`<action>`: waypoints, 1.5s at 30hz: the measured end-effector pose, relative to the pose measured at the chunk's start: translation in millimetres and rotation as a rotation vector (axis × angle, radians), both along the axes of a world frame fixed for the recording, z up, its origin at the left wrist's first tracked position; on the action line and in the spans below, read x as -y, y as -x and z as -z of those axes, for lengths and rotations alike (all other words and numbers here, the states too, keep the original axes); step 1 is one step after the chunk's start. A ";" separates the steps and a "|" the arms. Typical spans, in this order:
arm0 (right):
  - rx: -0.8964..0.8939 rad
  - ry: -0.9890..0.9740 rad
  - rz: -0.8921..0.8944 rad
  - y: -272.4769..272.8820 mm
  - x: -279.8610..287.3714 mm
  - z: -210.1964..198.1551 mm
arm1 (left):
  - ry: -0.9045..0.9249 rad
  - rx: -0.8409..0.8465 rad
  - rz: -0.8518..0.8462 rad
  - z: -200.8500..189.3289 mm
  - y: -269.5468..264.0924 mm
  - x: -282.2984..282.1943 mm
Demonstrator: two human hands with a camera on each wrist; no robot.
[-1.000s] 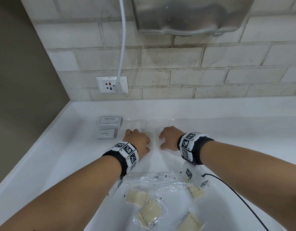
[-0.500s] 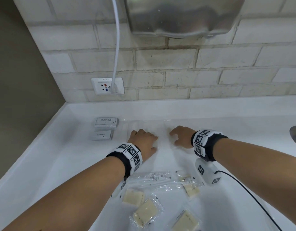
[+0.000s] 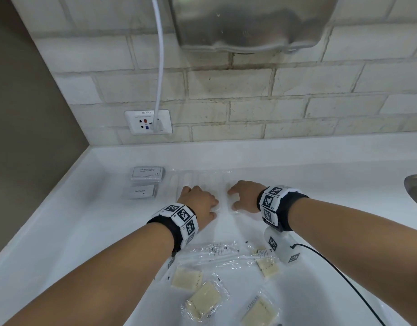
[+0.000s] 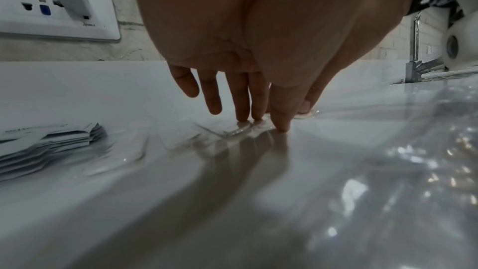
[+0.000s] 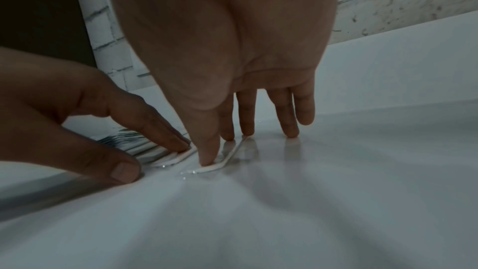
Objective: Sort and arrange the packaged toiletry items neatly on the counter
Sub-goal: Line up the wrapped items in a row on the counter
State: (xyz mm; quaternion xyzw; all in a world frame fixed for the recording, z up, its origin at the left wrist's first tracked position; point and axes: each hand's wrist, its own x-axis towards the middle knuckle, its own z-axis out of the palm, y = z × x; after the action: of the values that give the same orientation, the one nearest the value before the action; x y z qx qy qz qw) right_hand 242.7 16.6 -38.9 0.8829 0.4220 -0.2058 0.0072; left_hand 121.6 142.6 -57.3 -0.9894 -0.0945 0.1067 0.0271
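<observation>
Head view, left to right: at far left of the white counter (image 3: pixel 62 222), a stack of white sachets (image 3: pixel 148 173) printed "SHAMPOO WITH CONDITIONER", with a second stack (image 3: pixel 140 192) labelled "Toothpaste" just in front. On the brick wall above, a socket plate (image 3: pixel 148 122) marked "9PP-2", with a white cable (image 3: pixel 159 67) plugged in. Next, left hand (image 3: pixel 199 203) palm down, fingers nearly straight, fingertips (image 4: pixel 243 117) pressing on a row of clear-wrapped slim packets (image 3: pixel 198 178) lying side by side near the back of the counter (grasping nothing). Just right of it, right hand (image 3: pixel 246 198) likewise spread and relaxed, thumb and fingertips (image 5: pixel 207 161) touching a thin white stick in clear wrap (image 5: pixel 222 161) at the row's right end. Nearer the camera, below the wrists: loose clear packets with small unreadable print (image 3: pixel 214 249), then several cream-coloured soap bars in plastic wrap (image 3: pixel 204 300), scattered and unsorted. At far right edge, a metal basin rim (image 3: pixel 416 189).
</observation>
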 end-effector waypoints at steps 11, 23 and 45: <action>-0.013 0.004 0.008 -0.3 -1.9 5.3 | 0.014 0.011 -0.002 -1.0 1.8 1.1; -0.032 0.006 0.038 0.5 -2.6 4.0 | 0.074 0.043 -0.037 -4.2 4.3 0.8; 0.086 0.111 -0.374 74.7 -69.1 -5.5 | 0.102 0.007 -0.290 -2.2 84.6 -55.9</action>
State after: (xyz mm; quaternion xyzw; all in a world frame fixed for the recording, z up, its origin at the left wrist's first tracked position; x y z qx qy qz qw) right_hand 168.0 85.7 -33.4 0.7952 0.5661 -0.1859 0.1121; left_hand 37.0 198.5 -55.2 -0.9659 -0.2308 0.1106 -0.0393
